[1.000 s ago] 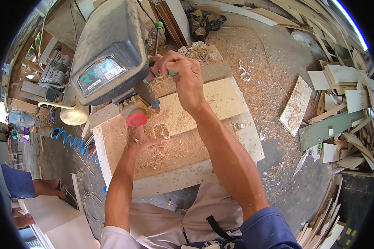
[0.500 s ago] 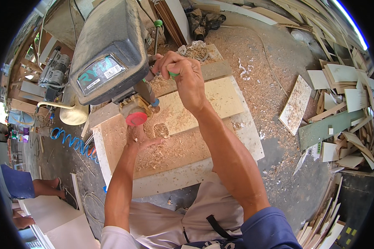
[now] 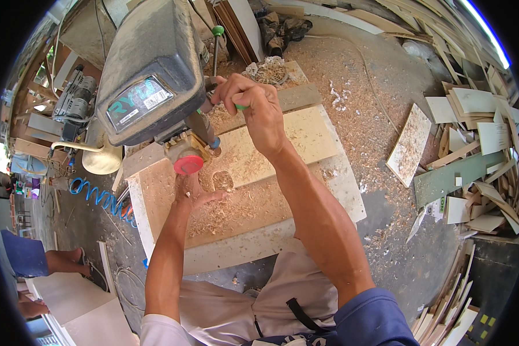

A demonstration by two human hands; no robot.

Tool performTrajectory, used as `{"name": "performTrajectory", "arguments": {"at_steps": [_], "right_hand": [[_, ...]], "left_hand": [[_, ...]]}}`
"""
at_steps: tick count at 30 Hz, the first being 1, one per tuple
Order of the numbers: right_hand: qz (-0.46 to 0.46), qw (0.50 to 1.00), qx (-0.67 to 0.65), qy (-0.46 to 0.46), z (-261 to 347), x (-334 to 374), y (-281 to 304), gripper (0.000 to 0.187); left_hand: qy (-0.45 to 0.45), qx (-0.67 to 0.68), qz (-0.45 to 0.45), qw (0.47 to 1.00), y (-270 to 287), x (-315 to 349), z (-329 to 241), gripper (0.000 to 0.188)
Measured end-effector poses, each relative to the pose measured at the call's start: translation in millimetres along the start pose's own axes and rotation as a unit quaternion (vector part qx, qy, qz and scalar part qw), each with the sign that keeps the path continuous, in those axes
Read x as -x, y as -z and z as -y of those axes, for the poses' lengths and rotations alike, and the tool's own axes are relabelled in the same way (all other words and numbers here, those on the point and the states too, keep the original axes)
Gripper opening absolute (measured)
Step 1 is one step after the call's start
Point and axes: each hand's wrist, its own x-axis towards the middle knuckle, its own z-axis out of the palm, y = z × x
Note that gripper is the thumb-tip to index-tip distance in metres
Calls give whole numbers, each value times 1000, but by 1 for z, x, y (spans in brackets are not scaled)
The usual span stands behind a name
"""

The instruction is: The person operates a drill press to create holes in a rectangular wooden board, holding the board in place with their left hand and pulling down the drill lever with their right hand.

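Observation:
A dusty dark drill press (image 3: 167, 69) stands over the worktable at upper left, its head hiding part of the work. My right hand (image 3: 256, 109) is closed around a green-knobbed feed lever at the side of the press. Another lever with a green knob (image 3: 218, 30) points upward behind it. Beneath the round red part (image 3: 189, 165) of the press, my left hand (image 3: 195, 193) lies on a wooden board (image 3: 254, 213), thumb stretched out to the right. Its other fingers are partly hidden. Next to the thumb, a rounded hollow (image 3: 222, 180) in the board holds shavings.
A pale wooden strip (image 3: 288, 141) lies across the board, sprinkled with shavings. Offcuts (image 3: 490, 196) are heaped on the floor at right, with a loose panel (image 3: 409, 144) nearer the table. A blue coiled hose (image 3: 101, 196) hangs at left. Another person's leg (image 3: 63, 262) shows at far left.
My right hand has sunk very slightly with the lever. My left hand and the board stay where they were.

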Motion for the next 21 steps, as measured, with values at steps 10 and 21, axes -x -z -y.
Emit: {"name": "performTrajectory", "arguments": {"at_steps": [10,21], "right_hand": [[9,1000,7,-11,1,3,4,26],[29,999,32,-26,1,4,7,27]], "left_hand": [[-36,-17,-21,999,-7,-4,11,150],[-35,-14,-24,999,-8,-2,13,150]]}}
